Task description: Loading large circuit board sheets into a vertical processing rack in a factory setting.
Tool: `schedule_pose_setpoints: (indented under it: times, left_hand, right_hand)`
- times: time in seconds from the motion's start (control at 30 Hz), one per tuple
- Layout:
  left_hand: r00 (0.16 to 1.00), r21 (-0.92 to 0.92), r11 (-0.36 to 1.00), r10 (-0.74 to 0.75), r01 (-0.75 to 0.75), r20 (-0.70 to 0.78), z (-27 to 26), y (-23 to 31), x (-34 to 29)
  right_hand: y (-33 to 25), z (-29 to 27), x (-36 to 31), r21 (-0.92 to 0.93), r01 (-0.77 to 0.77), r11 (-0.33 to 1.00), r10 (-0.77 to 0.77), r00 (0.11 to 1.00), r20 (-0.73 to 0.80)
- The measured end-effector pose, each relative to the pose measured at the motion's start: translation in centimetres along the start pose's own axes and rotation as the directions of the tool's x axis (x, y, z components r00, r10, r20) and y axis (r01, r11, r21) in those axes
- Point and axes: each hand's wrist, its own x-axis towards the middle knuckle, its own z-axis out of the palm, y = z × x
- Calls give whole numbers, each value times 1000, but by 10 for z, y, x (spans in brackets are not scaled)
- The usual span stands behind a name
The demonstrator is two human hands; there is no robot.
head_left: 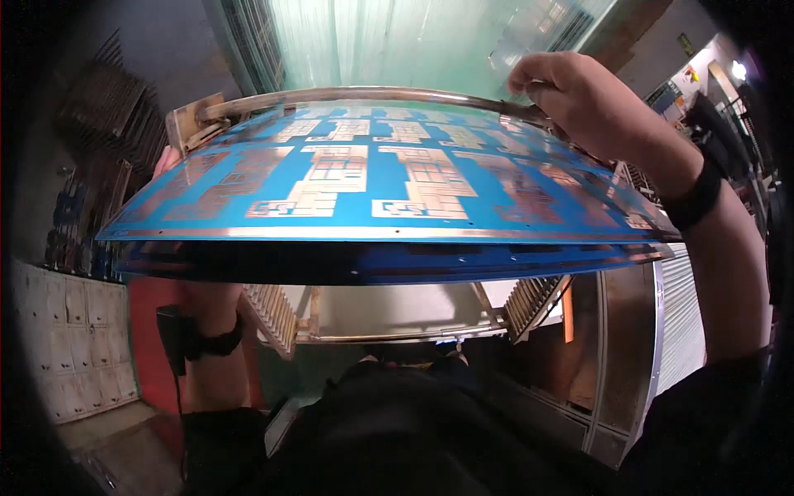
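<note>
A large circuit board panel (343, 178), blue with copper patterns, lies in front of me. Just beneath its near edge shows a second dark blue panel (496, 263). My left forearm passes below both panels. At the panel's far left edge, my left hand (168, 159) shows only its fingers, which appear to hold the edge; the rest is hidden. Over the far right corner, my right hand (550, 83) is closed with its fingers curled, next to the right end of a metal rod (356, 93). Whatever is inside its fingers is hidden.
Below the panels stands a rack with slotted sides (273, 322) and a metal crossbar (397, 336). Beyond the rod hangs a greenish translucent sheet (372, 50). White lockers (74, 339) stand at left, dark stacked racks (112, 116) at far left, a metal-framed cabinet (624, 355) at right.
</note>
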Motion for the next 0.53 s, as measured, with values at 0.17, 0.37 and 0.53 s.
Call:
schedule_pose_setpoints:
  times: [0.17,0.37,0.53]
  left_hand:
    - [986,-455,880,-163,136,-20,-13,9,8]
    - [969,-876,450,-236,171,68,-1,-6,8]
    - [987,-996,5,-134,87,85,8,21,10]
  right_hand:
    - [-11,-48,-17,211,-217,953,198,974,109]
    - [50,-51,-85,102,50,994,-18,954,-301]
    - [43,73,-167,558,-58,828,428,708,-561]
